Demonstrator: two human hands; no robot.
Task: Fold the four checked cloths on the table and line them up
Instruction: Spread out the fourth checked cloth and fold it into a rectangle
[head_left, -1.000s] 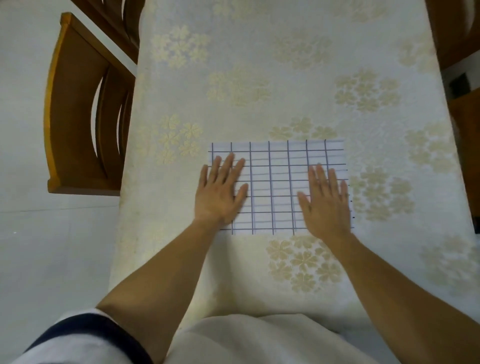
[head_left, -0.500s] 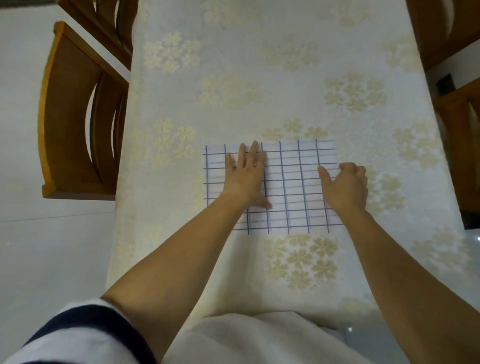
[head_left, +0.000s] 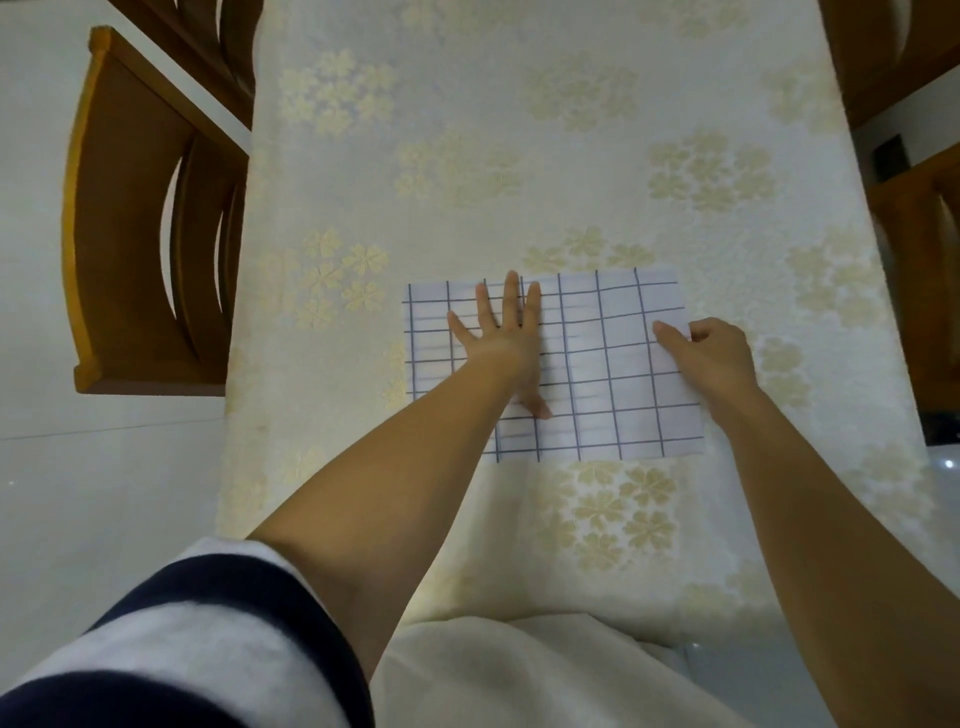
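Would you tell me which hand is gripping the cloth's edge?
The right hand: its fingers curl round the right edge of the cloth, whereas the left hand lies flat on it, fingers spread.

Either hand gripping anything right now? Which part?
Right hand pinches the cloth at its right edge. Left hand holds nothing and just presses flat on the cloth.

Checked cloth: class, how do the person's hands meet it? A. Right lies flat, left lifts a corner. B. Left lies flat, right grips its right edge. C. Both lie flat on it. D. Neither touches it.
B: the left hand lies spread flat on the checked cloth, while the right hand curls its fingers round the right edge.
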